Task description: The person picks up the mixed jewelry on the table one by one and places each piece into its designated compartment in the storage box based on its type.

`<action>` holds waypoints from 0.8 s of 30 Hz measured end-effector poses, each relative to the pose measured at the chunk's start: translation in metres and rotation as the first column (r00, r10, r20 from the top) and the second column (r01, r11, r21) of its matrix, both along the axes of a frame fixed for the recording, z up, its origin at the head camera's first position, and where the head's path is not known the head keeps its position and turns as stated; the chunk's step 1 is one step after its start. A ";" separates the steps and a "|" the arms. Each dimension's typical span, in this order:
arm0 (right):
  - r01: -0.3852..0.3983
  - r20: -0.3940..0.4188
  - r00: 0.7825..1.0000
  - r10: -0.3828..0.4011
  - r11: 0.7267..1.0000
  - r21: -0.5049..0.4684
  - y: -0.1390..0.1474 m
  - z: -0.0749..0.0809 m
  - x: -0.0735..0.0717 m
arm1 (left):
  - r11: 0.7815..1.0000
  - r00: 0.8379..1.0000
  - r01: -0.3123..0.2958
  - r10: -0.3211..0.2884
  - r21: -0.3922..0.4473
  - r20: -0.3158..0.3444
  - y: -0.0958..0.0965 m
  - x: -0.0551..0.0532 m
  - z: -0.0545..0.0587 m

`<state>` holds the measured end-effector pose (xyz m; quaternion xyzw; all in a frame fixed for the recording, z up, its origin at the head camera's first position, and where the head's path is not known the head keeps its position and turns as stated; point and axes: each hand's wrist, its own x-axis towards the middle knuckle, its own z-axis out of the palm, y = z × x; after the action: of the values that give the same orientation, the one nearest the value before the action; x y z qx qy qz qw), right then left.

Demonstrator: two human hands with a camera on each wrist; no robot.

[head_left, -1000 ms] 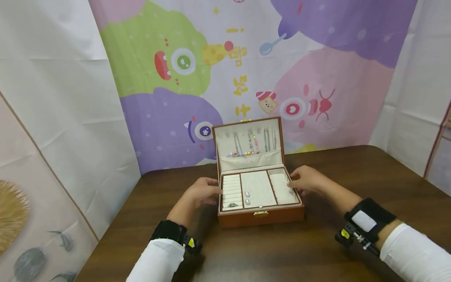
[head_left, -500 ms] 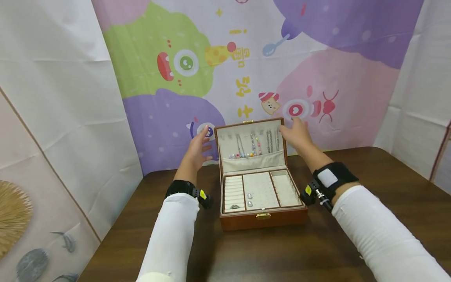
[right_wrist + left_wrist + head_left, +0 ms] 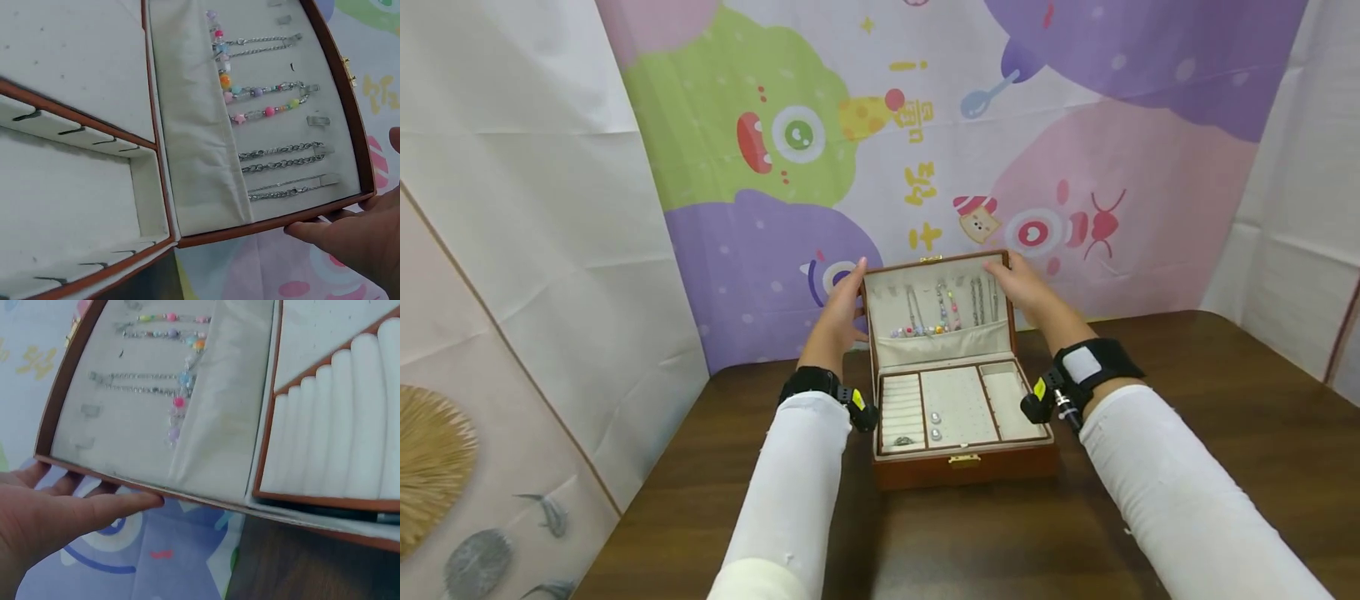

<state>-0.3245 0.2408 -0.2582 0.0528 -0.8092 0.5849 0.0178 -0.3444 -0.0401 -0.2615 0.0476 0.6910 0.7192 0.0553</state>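
Observation:
A brown jewelry box (image 3: 917,475) with its lid raised stands on the table. My left hand (image 3: 838,321) touches the left side of the lid (image 3: 237,412) with fairly straight fingers, some passing behind its edge in the left wrist view. On the opposite side my right hand (image 3: 1030,292) is at the lid's upper right corner. Its thumb overlaps the lid in the head view, and other fingertips disappear behind the edge in the right wrist view. Beaded bracelets (image 3: 181,403) and silver chains (image 3: 281,165) hang inside the lid above a cream fabric pocket (image 3: 200,137).
Pearl-like earrings (image 3: 935,425) sit in the box's middle section. A ring (image 3: 902,441) lies in the ring rolls (image 3: 901,400) on the left. A printed cloth (image 3: 760,275) hangs behind the dark wooden table (image 3: 760,458).
Both hands have left the sides of the box's base and risen to the lid. Over the last half second, my left hand has moved right to the lid's edge. The lid stays raised.

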 end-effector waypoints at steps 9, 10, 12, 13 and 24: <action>0.019 -0.102 0.995 -0.021 1.000 -0.020 0.004 -0.004 0.008 | 0.999 0.994 -0.033 0.036 0.026 -0.104 -0.001 0.009 -0.005; 0.014 -0.108 0.994 -0.017 1.000 -0.028 0.004 -0.004 0.010 | 0.999 0.993 -0.032 0.036 0.040 -0.113 -0.002 0.011 -0.006; -0.002 -0.123 0.992 -0.004 0.999 -0.043 0.006 -0.004 0.014 | 0.996 0.991 -0.040 0.050 0.079 -0.120 -0.005 0.014 -0.008; -0.011 -0.126 0.992 0.004 0.999 -0.051 0.008 -0.005 0.016 | 0.994 0.991 -0.048 0.060 0.101 -0.120 -0.007 0.016 -0.008; -0.059 -0.239 0.970 0.051 0.998 -0.028 0.024 -0.016 0.045 | 0.985 0.981 -0.109 0.129 0.137 -0.146 -0.023 0.041 -0.010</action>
<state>-0.2794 0.2645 -0.2739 0.1446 -0.7892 0.5885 0.0996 -0.3032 -0.0634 -0.2720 0.0650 0.6472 0.7582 -0.0445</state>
